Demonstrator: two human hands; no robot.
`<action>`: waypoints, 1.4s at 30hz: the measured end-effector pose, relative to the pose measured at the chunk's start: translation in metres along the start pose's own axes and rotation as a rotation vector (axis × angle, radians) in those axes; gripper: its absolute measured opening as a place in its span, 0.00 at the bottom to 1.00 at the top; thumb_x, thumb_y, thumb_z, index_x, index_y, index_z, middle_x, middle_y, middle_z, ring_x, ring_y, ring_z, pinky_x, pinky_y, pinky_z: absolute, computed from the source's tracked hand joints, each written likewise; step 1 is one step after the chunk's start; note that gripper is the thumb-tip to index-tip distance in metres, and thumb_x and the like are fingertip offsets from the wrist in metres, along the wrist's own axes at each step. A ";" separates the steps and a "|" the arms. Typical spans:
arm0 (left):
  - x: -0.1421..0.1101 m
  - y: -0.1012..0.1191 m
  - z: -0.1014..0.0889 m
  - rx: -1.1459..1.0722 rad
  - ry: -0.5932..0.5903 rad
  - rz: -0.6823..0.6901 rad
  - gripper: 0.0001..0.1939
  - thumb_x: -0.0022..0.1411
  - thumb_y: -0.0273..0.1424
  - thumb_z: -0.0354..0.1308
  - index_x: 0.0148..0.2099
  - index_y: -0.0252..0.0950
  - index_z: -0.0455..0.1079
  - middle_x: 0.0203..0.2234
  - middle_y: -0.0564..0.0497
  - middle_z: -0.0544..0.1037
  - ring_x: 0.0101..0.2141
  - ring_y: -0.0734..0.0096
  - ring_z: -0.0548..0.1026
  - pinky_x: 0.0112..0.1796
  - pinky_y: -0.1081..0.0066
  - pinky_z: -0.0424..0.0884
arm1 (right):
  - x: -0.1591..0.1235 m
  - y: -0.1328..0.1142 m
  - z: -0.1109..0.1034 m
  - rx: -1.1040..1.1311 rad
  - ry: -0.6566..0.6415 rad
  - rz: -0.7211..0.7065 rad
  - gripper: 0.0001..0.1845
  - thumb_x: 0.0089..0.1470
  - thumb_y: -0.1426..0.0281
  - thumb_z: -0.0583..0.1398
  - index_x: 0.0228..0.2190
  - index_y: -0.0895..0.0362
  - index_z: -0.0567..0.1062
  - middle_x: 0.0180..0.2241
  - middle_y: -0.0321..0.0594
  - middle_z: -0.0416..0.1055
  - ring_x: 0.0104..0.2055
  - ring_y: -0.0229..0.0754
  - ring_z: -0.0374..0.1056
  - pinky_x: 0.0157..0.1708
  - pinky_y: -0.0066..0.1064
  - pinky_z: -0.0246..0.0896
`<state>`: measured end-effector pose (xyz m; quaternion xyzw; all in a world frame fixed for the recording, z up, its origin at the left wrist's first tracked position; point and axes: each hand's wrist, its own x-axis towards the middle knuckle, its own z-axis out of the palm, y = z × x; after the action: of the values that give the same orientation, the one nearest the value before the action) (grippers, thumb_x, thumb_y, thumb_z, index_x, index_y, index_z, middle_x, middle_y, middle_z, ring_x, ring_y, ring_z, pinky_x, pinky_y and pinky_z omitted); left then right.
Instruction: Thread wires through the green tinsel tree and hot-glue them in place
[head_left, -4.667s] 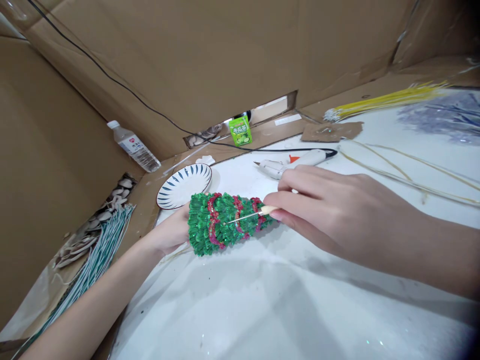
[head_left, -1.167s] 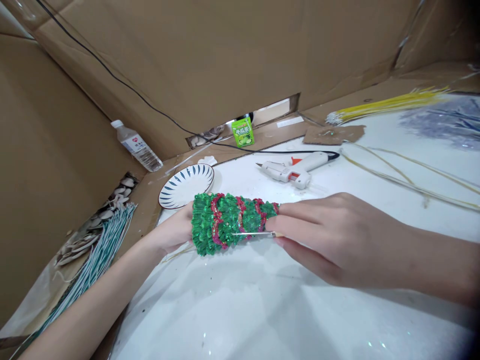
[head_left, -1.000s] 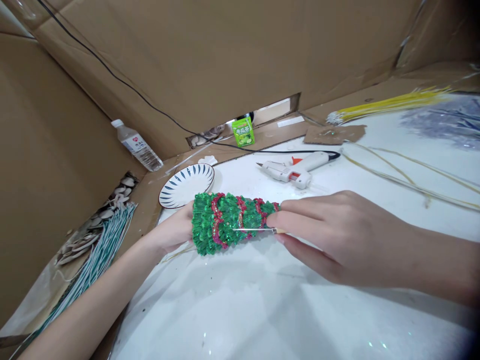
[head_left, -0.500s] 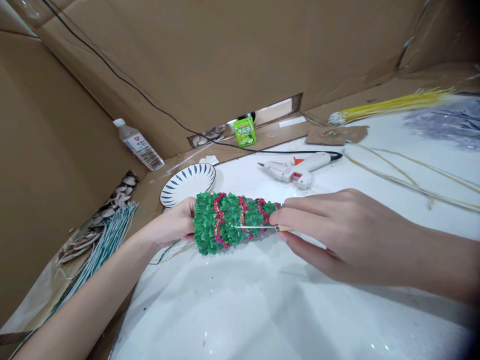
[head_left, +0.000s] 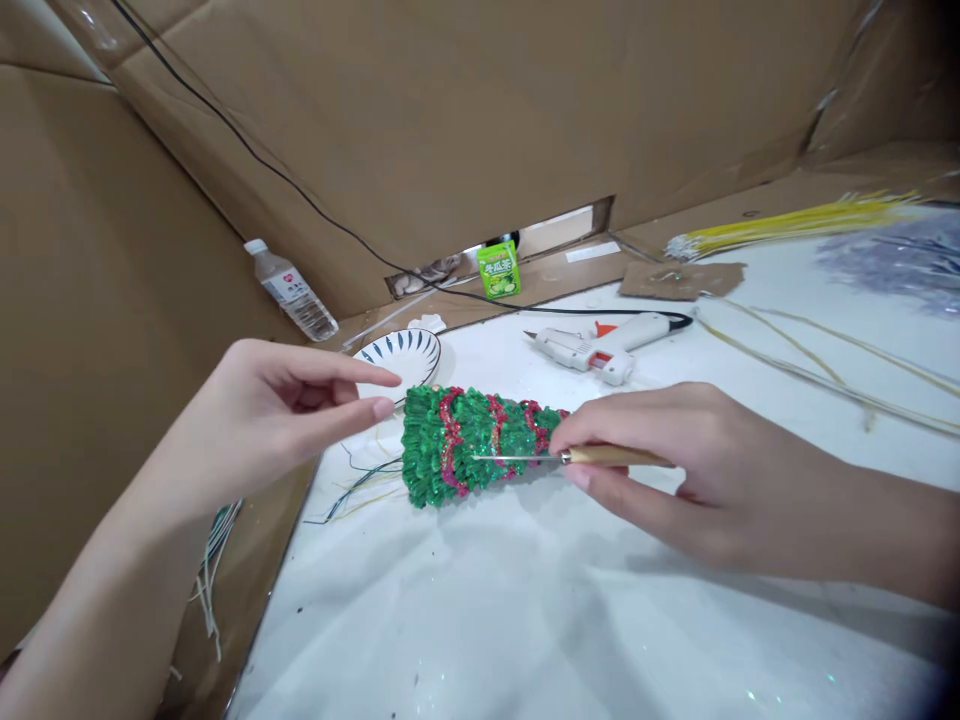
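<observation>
A small green Christmas tree (head_left: pixel 472 430) with red glittery garlands lies on its side in the middle, base to the left and tip to the right. My right hand (head_left: pixel 697 480) pinches a wooden-handled awl (head_left: pixel 615 456); its thin metal shaft runs along the tree's near side. The fingers of that hand also cover the tree's tip, and I cannot tell whether they grip it. Just left of the base, my left hand (head_left: pixel 292 410) hovers with thumb and forefinger apart, holding nothing. Thin green and yellow wires (head_left: pixel 360 488) stick out beyond the base.
Behind the tree are a blue-striped plate (head_left: pixel 427 362) and a white glue gun (head_left: pixel 585 350) with a black cord. A water bottle (head_left: pixel 296 295) and a green packet (head_left: pixel 499 270) stand along the cardboard wall (head_left: pixel 450 120). Yellow stems (head_left: pixel 795 225) lie at the back right.
My left hand has let go of the tree's base and drawn back left and up, its fingers parting. More of the awl's handle shows in my right hand.
</observation>
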<state>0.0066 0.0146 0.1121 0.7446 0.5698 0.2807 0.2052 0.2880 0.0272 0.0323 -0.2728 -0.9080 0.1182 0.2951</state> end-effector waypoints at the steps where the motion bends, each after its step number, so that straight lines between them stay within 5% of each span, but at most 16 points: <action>1: -0.006 0.007 0.005 0.089 0.027 0.069 0.11 0.49 0.32 0.64 0.38 0.41 0.77 0.17 0.54 0.71 0.17 0.79 0.62 0.15 0.78 0.55 | 0.001 -0.002 -0.001 0.061 -0.018 0.028 0.08 0.54 0.71 0.53 0.34 0.57 0.72 0.23 0.33 0.66 0.23 0.30 0.59 0.24 0.24 0.52; 5: -0.024 0.025 0.026 0.322 -0.033 0.430 0.12 0.50 0.32 0.63 0.40 0.42 0.76 0.24 0.53 0.73 0.21 0.78 0.64 0.19 0.76 0.60 | 0.002 -0.007 -0.004 0.248 -0.090 0.138 0.08 0.55 0.67 0.53 0.33 0.55 0.72 0.19 0.31 0.63 0.20 0.31 0.56 0.18 0.23 0.51; 8: -0.028 0.025 0.035 0.408 -0.077 0.504 0.11 0.54 0.32 0.61 0.41 0.40 0.74 0.30 0.49 0.74 0.26 0.75 0.69 0.22 0.76 0.62 | 0.001 -0.009 -0.004 0.299 -0.107 0.164 0.08 0.55 0.66 0.53 0.32 0.54 0.72 0.18 0.31 0.61 0.19 0.31 0.55 0.17 0.23 0.52; 31: -0.031 0.027 0.028 0.363 -0.134 0.569 0.05 0.59 0.26 0.56 0.34 0.37 0.73 0.26 0.52 0.74 0.25 0.77 0.68 0.26 0.75 0.62 | 0.002 -0.012 -0.009 0.323 -0.172 0.085 0.10 0.58 0.65 0.53 0.35 0.56 0.70 0.18 0.29 0.54 0.20 0.28 0.50 0.20 0.20 0.47; 42: -0.033 0.028 0.024 0.393 -0.162 0.578 0.04 0.58 0.26 0.56 0.34 0.37 0.73 0.26 0.52 0.74 0.24 0.78 0.67 0.25 0.75 0.60 | 0.004 -0.014 -0.011 0.304 -0.228 0.113 0.11 0.58 0.63 0.52 0.33 0.56 0.70 0.19 0.30 0.59 0.21 0.29 0.52 0.21 0.21 0.48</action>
<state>0.0362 -0.0245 0.1048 0.9201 0.3606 0.1521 0.0148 0.2865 0.0183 0.0484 -0.2606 -0.8905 0.3006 0.2208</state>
